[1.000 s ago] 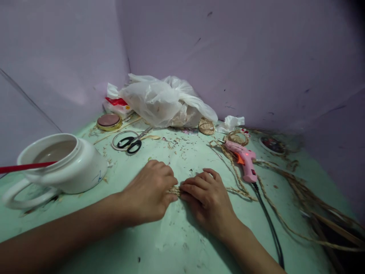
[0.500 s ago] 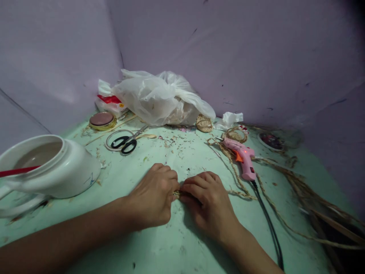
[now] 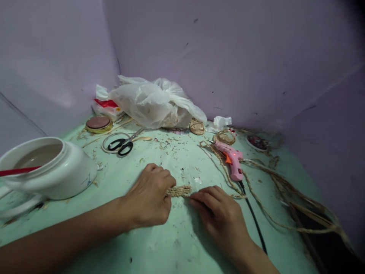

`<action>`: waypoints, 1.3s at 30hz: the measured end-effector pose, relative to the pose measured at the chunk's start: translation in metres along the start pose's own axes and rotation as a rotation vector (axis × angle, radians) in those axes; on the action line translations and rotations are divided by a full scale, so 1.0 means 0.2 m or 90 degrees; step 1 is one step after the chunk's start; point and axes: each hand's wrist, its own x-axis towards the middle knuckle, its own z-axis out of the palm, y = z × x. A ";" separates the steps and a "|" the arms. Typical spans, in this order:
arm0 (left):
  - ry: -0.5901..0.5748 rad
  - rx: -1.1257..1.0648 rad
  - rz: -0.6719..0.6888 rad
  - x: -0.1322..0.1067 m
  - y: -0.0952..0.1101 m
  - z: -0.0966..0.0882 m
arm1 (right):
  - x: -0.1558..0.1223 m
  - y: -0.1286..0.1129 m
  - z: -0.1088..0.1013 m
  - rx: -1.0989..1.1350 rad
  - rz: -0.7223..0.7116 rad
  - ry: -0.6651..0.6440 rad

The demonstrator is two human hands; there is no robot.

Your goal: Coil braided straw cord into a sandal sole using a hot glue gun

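My left hand [image 3: 149, 196] lies on the green table with its fingers curled, pinching one end of a short piece of braided straw rope [image 3: 179, 191]. My right hand [image 3: 218, 211] rests just right of it, fingers curled and fingertips pressed on the rope's other end. The rope runs on from under my right hand toward the loose straw cord [image 3: 256, 198] at the right. A pink glue gun [image 3: 231, 160] with a red light lies beyond my right hand.
A white ceramic pot [image 3: 48, 169] lies on its side at the left, a red stick in it. Black scissors [image 3: 121, 144], a round tin lid [image 3: 98, 123], a plastic bag [image 3: 154, 102] and a small woven disc [image 3: 196, 127] sit at the back. The gun's black cable [image 3: 253, 224] runs toward me.
My hands have drawn apart, the right one sliding right and nearer to me, so more of the braided rope shows between them. The view has shifted slightly.
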 end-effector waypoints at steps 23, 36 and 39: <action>0.098 0.086 0.109 0.05 0.03 0.04 | 0.04 -0.03 0.03 0.034 0.124 -0.028; 0.129 0.109 0.068 0.03 0.06 0.07 | 0.05 -0.04 0.02 0.015 0.142 -0.074; 0.135 0.123 0.087 0.02 0.06 0.07 | 0.09 -0.04 -0.08 -0.053 0.179 -0.138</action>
